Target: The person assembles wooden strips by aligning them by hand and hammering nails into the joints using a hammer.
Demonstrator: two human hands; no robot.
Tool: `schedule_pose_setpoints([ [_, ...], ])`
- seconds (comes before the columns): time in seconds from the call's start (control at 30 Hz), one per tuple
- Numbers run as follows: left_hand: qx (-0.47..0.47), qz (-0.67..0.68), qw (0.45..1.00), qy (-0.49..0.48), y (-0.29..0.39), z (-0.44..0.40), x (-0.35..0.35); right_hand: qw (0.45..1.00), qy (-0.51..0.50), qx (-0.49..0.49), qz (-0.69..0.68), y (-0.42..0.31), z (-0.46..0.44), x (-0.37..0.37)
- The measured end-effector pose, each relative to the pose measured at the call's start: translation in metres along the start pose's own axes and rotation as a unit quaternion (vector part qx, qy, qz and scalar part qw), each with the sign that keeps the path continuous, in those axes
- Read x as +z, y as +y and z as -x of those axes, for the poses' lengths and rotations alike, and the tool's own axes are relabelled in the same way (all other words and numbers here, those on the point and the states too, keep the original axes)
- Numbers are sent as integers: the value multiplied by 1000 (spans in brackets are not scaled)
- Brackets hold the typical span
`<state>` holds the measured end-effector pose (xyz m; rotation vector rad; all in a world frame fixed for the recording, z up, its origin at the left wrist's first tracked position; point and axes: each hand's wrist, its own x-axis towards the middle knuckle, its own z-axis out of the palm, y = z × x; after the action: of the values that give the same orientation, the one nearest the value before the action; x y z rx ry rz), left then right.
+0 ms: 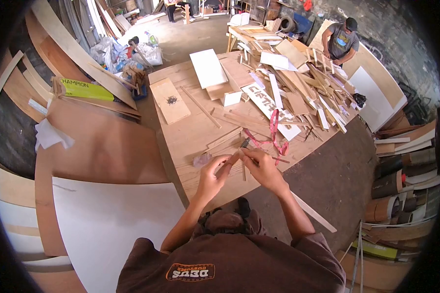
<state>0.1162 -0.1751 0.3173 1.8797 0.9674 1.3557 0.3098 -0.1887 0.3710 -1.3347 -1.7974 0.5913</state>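
Observation:
Over the near edge of the wooden worktable [190, 151], my two hands meet at the fingertips. My left hand [213, 177] is closed in a pinch on a small brown piece [233, 159] that looks like wood. My right hand [264, 169] pinches at the same piece from the other side; its fingers hide part of it. Just beyond the fingertips lies a dark metal object [245, 142], perhaps a hammer head. A pink patterned strap [274, 128] curls on the table past my right hand. Clear crumpled plastic [200, 160] sits beside my left hand.
Wood offcuts [303, 83] are heaped across the far right of the table. A board with nails [171, 101] lies at the left. A large white panel [117, 219] stands close on my left. Another person [341, 41] works beyond the heap. Curved wood pieces [410, 185] line the right.

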Motion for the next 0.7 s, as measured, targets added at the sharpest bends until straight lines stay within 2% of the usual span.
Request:
schedule_pose_setpoints([
  [0.1, 16, -8, 999, 49, -9, 0, 2, 999, -36, 17, 5, 0, -5, 1],
  [0.17, 24, -21, 997, 66, -13, 0, 0, 991, -22, 100, -91, -1, -10, 5],
  [0.2, 30, -35, 995, 83, -11, -1, -2, 991, -22, 100, -90, 0, -14, 5],
  [0.27, 40, -54, 993, 98, -7, -4, -9, 996, 42, 37, -69, 1, -25, 5],
  [0.33, 51, -73, 990, 112, -4, -6, -13, 994, 70, 43, -77, -13, -38, -3],
  [0.4, 38, -43, 993, 102, -6, -8, -15, 990, 100, 48, -84, -27, -51, -7],
  [0.47, 41, -43, 994, 91, -9, -9, -16, 974, 200, 24, -103, -39, -63, -7],
  [0.53, 46, -43, 995, 84, -14, -10, -10, 970, 221, 22, -101, -39, -78, -9],
  [0.6, -63, 111, 991, 48, -18, -11, 7, 960, 267, 11, -90, -25, -96, -4],
  [0.67, -35, 84, 996, 25, -22, -19, 25, 958, 272, -1, -87, -9, -111, 0],
  [0.7, -85, 139, 987, -14, -20, -22, 36, 959, 274, -21, -63, -2, -119, 1],
])
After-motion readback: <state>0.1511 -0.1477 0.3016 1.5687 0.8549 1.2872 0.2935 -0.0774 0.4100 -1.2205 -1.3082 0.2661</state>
